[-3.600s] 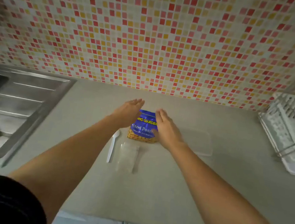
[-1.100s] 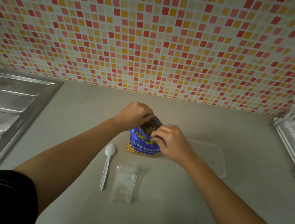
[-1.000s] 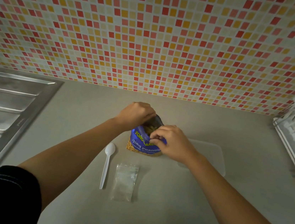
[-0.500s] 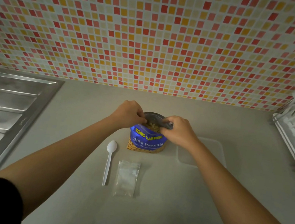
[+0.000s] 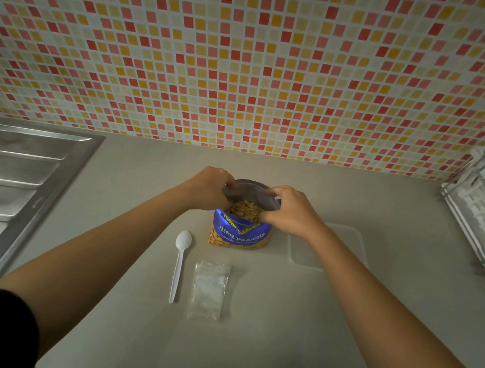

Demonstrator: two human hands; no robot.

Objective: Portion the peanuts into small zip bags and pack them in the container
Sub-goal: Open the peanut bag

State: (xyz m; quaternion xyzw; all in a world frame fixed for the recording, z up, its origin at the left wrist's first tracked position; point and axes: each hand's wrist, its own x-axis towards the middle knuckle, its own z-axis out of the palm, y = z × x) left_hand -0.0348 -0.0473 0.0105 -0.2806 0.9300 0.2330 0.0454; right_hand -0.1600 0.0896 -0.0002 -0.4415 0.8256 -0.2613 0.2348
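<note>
Both forearms reach forward over the counter (image 5: 292,343). The left hand (image 5: 208,187) and right hand (image 5: 291,212) each pinch a side of the blue peanut bag's (image 5: 239,234) mouth, spread wide with peanuts (image 5: 245,210) showing. The clear container (image 5: 346,245), seemingly a lidded tub, is half hidden behind the right wrist. A spoon (image 5: 179,263) and small zip bags (image 5: 209,290) lie nearer.

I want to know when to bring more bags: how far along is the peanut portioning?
Barely started. Done: the peanut bag is open, nuts showing at its mouth. In hand: the left hand and right hand hold that mouth apart. Left: the spoon lies unused, the zip bags lie flat with no peanuts visible inside, and the container holds no bags.
</note>
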